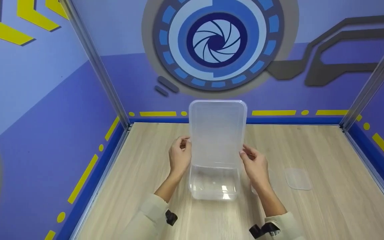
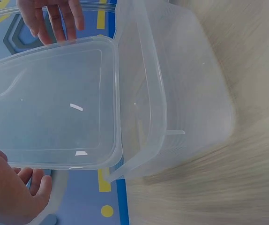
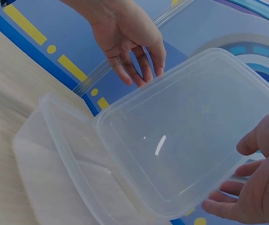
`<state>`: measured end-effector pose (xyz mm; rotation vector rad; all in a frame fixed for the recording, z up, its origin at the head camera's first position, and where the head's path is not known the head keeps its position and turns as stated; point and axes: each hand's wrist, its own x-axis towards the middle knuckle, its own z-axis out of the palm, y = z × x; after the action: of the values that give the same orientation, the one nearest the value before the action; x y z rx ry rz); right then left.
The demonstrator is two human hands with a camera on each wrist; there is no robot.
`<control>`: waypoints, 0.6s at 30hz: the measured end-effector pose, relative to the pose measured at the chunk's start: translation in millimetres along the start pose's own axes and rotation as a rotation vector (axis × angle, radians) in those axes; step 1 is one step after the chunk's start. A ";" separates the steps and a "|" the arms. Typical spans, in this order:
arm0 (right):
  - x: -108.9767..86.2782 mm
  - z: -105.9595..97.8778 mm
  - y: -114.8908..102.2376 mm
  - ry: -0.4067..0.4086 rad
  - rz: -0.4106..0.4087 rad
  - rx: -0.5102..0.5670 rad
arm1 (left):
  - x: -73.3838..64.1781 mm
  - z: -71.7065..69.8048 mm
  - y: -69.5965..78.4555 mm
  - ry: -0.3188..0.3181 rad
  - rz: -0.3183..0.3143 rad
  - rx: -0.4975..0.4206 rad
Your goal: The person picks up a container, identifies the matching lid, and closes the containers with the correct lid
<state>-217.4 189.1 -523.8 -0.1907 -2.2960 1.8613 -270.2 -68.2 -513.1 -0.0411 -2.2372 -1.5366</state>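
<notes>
Fingers of my left hand (image 1: 179, 156) and right hand (image 1: 256, 165) grip the clear lid (image 1: 217, 136) by opposite long edges, neither hand nearer. I see it near upright, long axis rising, lower edge by the open box (image 1: 213, 195) on the table (image 1: 332, 213); whether they touch, I cannot tell.
</notes>
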 end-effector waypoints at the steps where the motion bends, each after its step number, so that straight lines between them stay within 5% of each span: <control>1: 0.1 -0.6 0.1 -0.003 0.004 0.002 | 0.0 -0.2 1.0 -0.001 0.004 0.000; 18: 2.7 -7.7 -4.8 -0.006 0.000 0.070 | 1.1 0.2 6.7 0.007 0.025 -0.008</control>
<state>-218.2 196.0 -517.4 -0.1751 -2.2300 1.9416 -269.5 -65.6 -506.9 -0.0656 -2.2164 -1.5305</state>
